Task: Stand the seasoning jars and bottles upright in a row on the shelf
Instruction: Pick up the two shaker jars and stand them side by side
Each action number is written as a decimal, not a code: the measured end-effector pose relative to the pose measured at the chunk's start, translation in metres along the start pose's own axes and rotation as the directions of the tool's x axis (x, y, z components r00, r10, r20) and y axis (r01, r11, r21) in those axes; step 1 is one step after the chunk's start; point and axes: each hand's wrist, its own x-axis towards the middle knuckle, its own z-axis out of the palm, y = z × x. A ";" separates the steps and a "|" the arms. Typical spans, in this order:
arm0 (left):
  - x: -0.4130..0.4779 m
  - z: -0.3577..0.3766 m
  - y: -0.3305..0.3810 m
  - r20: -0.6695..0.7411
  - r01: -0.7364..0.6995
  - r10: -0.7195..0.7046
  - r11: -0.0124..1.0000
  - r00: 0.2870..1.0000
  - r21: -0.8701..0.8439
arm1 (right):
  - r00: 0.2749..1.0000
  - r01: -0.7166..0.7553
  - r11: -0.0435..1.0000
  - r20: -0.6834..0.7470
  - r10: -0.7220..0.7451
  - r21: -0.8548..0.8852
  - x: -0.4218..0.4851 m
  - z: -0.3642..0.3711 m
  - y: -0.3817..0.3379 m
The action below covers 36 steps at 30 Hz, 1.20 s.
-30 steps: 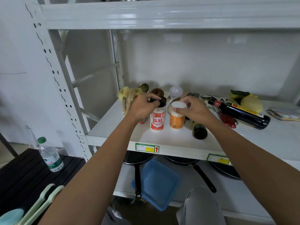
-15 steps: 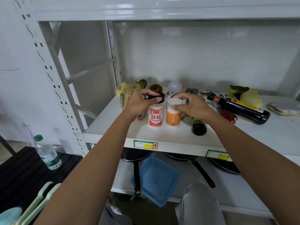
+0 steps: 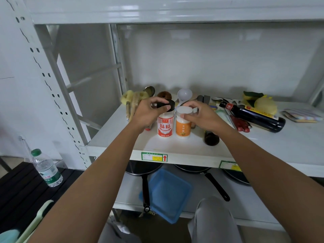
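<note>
Gripping caps: left hand (image 3: 149, 113) on red-label jar (image 3: 164, 126), right hand (image 3: 201, 115) on orange-label jar (image 3: 183, 128), both holding white granules.

You can read 味精 in white on the red label of the black-capped jar (image 3: 164, 125); beneath it, 250 in small print; the shelf edge sticker (image 3: 154, 157) shows a red up arrow; other labels are illegible.
</note>
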 end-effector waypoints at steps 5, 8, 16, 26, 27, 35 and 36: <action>0.000 -0.002 -0.001 0.004 0.010 -0.010 1.000 1.000 -0.015 | 0.999 -0.019 0.999 -0.027 0.019 -0.033 -0.002 0.003 0.000; 0.000 -0.001 -0.001 -0.006 0.024 -0.024 1.000 1.000 -0.015 | 0.998 -0.049 0.998 -0.032 0.051 0.046 -0.003 0.008 -0.005; -0.005 -0.002 0.004 -0.004 0.029 -0.029 1.000 1.000 -0.011 | 0.997 -0.068 0.993 -0.025 0.071 0.093 -0.008 0.014 -0.009; -0.019 0.011 0.011 -0.042 0.037 -0.036 0.999 0.998 0.009 | 0.998 -0.067 0.996 0.002 0.067 -0.055 -0.010 0.006 -0.011; -0.023 0.014 0.015 -0.060 0.021 -0.020 0.999 0.998 0.029 | 0.998 -0.066 0.996 -0.003 0.066 -0.064 -0.012 0.005 -0.012; -0.031 0.021 0.039 -0.076 -0.130 0.148 0.971 0.986 0.201 | 0.998 -0.043 0.981 -0.042 0.036 -0.187 -0.026 -0.021 -0.024; -0.031 0.023 0.041 -0.061 -0.152 0.170 0.963 0.984 0.222 | 0.998 -0.055 0.979 -0.034 0.049 -0.194 -0.029 -0.027 -0.026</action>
